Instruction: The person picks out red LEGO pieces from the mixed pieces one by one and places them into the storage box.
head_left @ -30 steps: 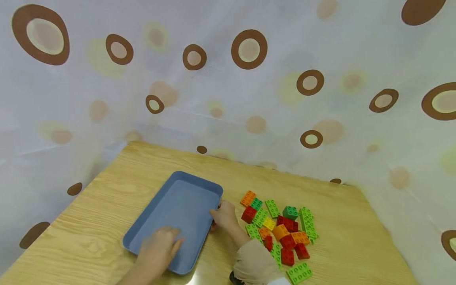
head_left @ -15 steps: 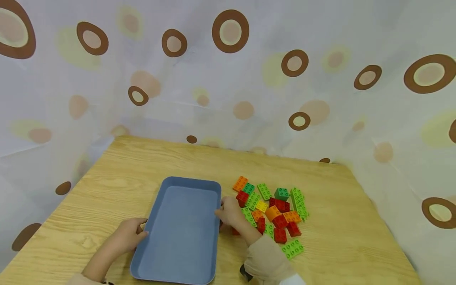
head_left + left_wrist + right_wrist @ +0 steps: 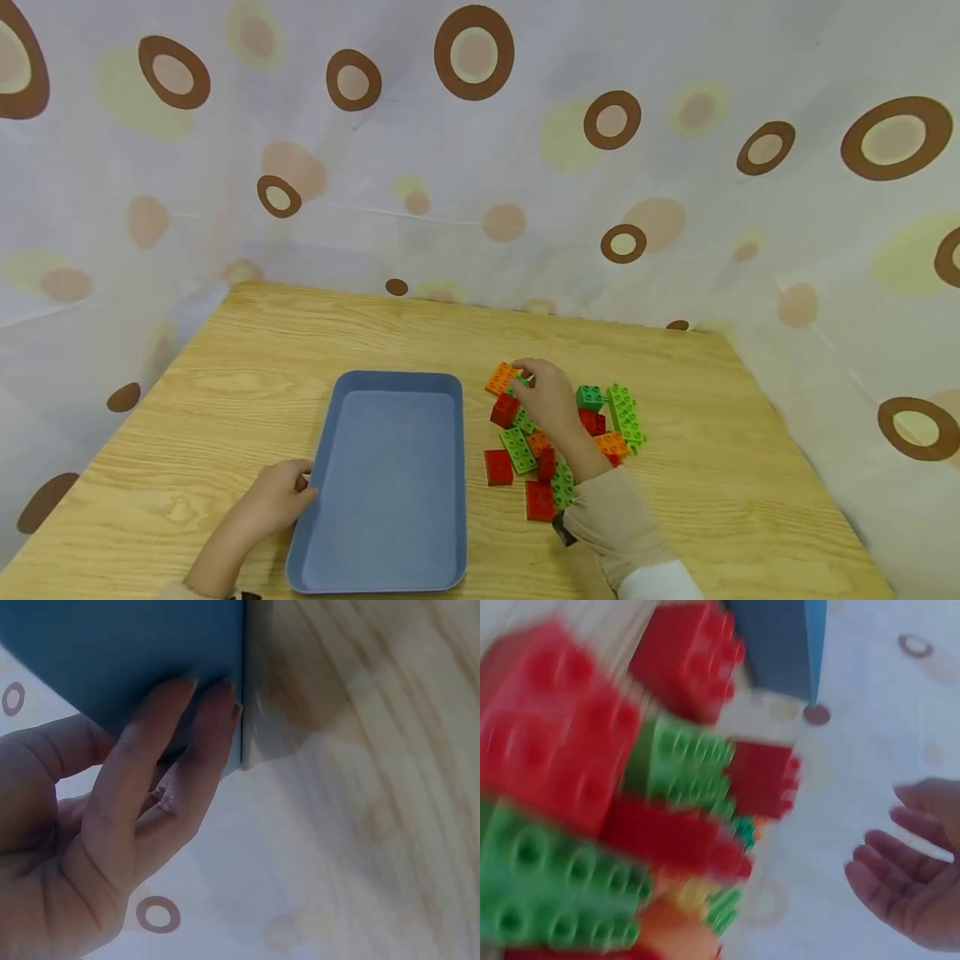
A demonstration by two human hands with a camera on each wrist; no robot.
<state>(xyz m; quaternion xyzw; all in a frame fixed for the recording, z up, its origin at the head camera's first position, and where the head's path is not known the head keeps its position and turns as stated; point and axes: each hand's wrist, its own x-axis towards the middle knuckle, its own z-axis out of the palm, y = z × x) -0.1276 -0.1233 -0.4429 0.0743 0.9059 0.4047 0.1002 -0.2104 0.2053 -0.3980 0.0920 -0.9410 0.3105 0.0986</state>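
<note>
1. Right hand (image 3: 551, 402) — fingers loosely spread, holding nothing; the nearer hand.
2. Orange brick (image 3: 501, 379) on tabletop (image 3: 300, 333) — at its 10 o'clock, long axis 1–7.
3. Left hand (image 3: 276, 493) grips tray (image 3: 397, 467) at tray's 9 o'clock.

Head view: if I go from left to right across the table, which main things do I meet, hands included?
Left hand, blue tray, farthest orange brick, right hand, dark green brick, long light green brick.
</note>
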